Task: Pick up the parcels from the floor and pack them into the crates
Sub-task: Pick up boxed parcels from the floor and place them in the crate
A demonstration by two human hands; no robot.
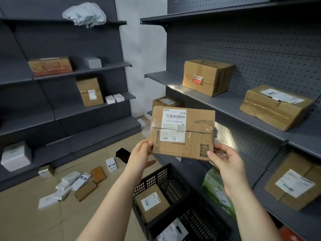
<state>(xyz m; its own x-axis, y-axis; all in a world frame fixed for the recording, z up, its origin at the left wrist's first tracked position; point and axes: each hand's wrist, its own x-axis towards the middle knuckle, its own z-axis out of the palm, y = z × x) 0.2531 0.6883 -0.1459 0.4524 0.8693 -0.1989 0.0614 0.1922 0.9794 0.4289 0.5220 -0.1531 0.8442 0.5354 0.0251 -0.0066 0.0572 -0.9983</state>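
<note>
Both hands are raised with one brown parcel (182, 133) held between them, label side toward the camera.
- The left hand (140, 153) pinches the lower left corner, thumb on the front face and fingers behind and beneath.
- The right hand (224, 159) holds the lower right corner the same way, thumb beside the printed square code.
- The parcel is in the air, slightly tilted, touching nothing but the hands. It hangs above and a little beyond the crates.

Two black lattice crates sit low by the foot of the right-hand shelving (225, 105).
- The far crate (156, 173) holds one labelled box (151, 200) in its left part, with bare mesh showing to the right of it.
- The near crate (199, 221) has a labelled packet at the bottom edge of the view, and its contents are mostly cut off.

Step in hand, as I read it: the pick-up is done and the parcel is being carried or its label checked. It is not yet placed.

The next move calls for lowering the parcel into the open right part of the far crate. The parcel is broad and flat, so it probably needs laying flat, or turning to slip in beside the box. The grip is on the bottom corners only, so the top edge could tip, and a hand may need to shift before lowering.

A scatter of loose parcels (69, 185), white and brown, lies on the floor (26, 220) to the left, well apart from the crates. Much of the job remains.
</note>
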